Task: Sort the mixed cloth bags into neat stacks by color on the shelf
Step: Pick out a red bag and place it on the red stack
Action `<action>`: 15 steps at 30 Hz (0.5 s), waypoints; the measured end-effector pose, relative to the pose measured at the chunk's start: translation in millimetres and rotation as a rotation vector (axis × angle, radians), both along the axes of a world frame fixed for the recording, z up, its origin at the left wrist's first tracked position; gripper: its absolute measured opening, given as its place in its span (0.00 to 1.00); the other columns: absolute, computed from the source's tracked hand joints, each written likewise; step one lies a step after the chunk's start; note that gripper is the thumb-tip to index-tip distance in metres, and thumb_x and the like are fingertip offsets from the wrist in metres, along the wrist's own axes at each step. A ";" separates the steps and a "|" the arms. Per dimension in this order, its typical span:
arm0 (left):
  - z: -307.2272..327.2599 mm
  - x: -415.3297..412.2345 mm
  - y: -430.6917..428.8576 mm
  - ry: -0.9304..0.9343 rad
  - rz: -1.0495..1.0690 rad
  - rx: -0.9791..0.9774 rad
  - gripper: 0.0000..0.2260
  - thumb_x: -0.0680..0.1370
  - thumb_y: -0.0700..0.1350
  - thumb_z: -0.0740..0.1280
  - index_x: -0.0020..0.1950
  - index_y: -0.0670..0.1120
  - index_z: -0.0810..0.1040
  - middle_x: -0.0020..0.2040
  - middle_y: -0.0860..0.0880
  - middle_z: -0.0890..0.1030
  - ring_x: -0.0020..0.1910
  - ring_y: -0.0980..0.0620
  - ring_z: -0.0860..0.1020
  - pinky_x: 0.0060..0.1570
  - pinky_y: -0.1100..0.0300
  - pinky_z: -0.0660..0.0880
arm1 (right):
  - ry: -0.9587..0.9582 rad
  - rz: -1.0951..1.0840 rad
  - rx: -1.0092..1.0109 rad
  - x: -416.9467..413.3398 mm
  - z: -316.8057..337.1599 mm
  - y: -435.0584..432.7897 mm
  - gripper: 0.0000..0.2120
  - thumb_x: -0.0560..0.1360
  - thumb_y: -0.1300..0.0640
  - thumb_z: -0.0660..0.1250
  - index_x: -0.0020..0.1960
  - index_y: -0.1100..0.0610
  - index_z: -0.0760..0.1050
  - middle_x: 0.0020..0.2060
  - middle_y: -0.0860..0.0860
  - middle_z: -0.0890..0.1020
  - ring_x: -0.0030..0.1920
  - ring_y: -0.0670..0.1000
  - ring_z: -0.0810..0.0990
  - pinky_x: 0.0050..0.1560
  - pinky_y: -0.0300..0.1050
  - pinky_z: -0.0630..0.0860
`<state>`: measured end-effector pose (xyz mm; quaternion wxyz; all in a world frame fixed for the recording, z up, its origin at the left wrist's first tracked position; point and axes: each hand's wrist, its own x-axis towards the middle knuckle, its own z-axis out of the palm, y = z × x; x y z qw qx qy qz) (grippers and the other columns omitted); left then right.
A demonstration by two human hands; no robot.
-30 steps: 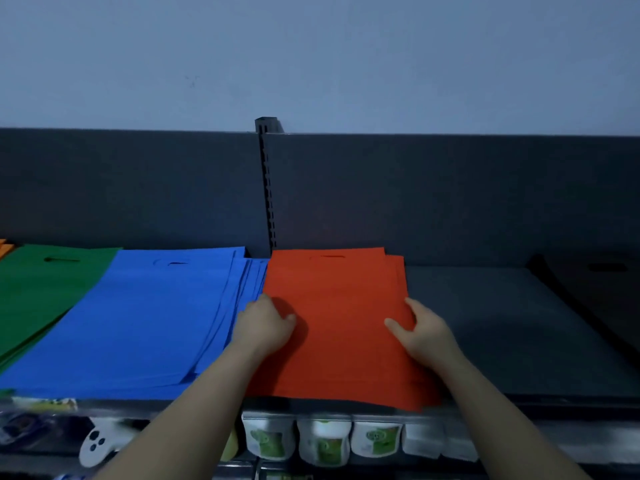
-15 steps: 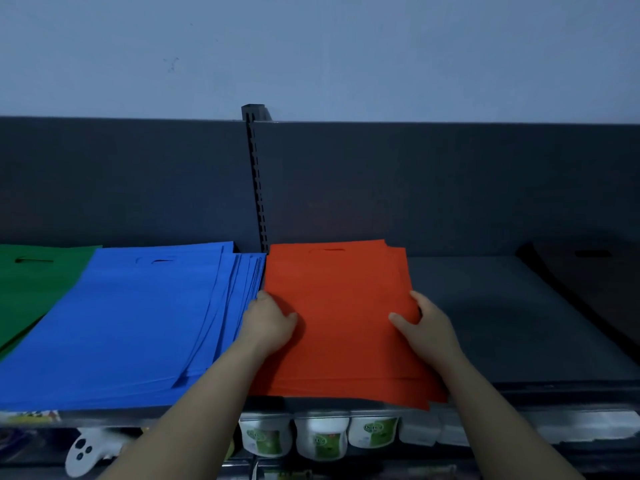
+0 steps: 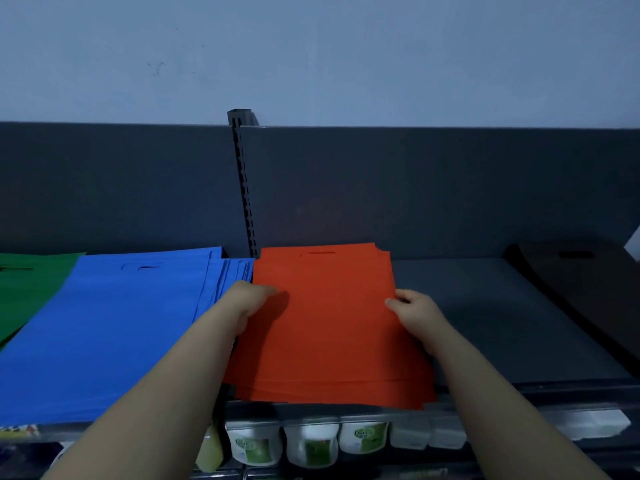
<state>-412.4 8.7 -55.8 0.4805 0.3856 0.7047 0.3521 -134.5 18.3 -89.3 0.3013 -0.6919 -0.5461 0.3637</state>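
A stack of orange-red cloth bags [image 3: 329, 334] lies in the middle of the dark shelf [image 3: 502, 327], its cut-out handle towards the back wall. My left hand [image 3: 250, 301] grips the stack's left edge with curled fingers. My right hand [image 3: 417, 311] holds the right edge, thumb on top. To the left, touching the orange stack, lies a fanned stack of blue bags [image 3: 121, 323]. Further left is a green stack [image 3: 27, 289], cut off by the frame. A dark brown or black bag stack [image 3: 585, 292] lies at the far right.
A slotted metal upright [image 3: 246, 202] rises from the back panel between the blue and orange stacks. Bare shelf shows between the orange and dark stacks. White pouches with green labels [image 3: 311, 445] hang below the shelf's front edge.
Both hands slid further back along the orange stack's side edges, and the stack looks squarer. The view shifted slightly right and up, cutting off more of the green stack.
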 end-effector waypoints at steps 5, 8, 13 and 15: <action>2.9 9.6 9.0 -0.004 -0.015 -0.028 0.15 0.77 0.48 0.70 0.56 0.39 0.74 0.52 0.40 0.80 0.48 0.40 0.79 0.49 0.48 0.77 | 0.146 -0.103 -0.113 -8.9 20.2 12.6 0.15 0.77 0.57 0.65 0.60 0.65 0.73 0.47 0.53 0.79 0.49 0.55 0.79 0.54 0.48 0.76; -5.0 21.3 9.3 0.031 0.008 0.091 0.08 0.79 0.43 0.66 0.55 0.40 0.75 0.44 0.45 0.79 0.44 0.43 0.79 0.48 0.50 0.77 | 0.239 -0.104 -0.134 -12.7 17.3 16.8 0.08 0.77 0.58 0.66 0.53 0.61 0.75 0.44 0.54 0.81 0.45 0.55 0.81 0.48 0.48 0.78; 1.5 28.1 4.1 0.052 0.100 0.408 0.08 0.80 0.43 0.64 0.58 0.45 0.70 0.52 0.48 0.78 0.50 0.49 0.77 0.48 0.57 0.72 | 0.239 -0.188 0.226 -14.9 20.0 21.7 0.07 0.75 0.59 0.67 0.53 0.58 0.76 0.49 0.55 0.82 0.47 0.53 0.81 0.53 0.48 0.78; 14.3 27.8 3.1 0.063 0.135 0.567 0.10 0.79 0.43 0.65 0.59 0.46 0.70 0.53 0.49 0.78 0.52 0.50 0.77 0.50 0.59 0.71 | 0.260 -0.175 0.404 -12.7 38.1 22.2 0.11 0.75 0.58 0.67 0.57 0.56 0.75 0.51 0.52 0.82 0.50 0.51 0.81 0.56 0.47 0.76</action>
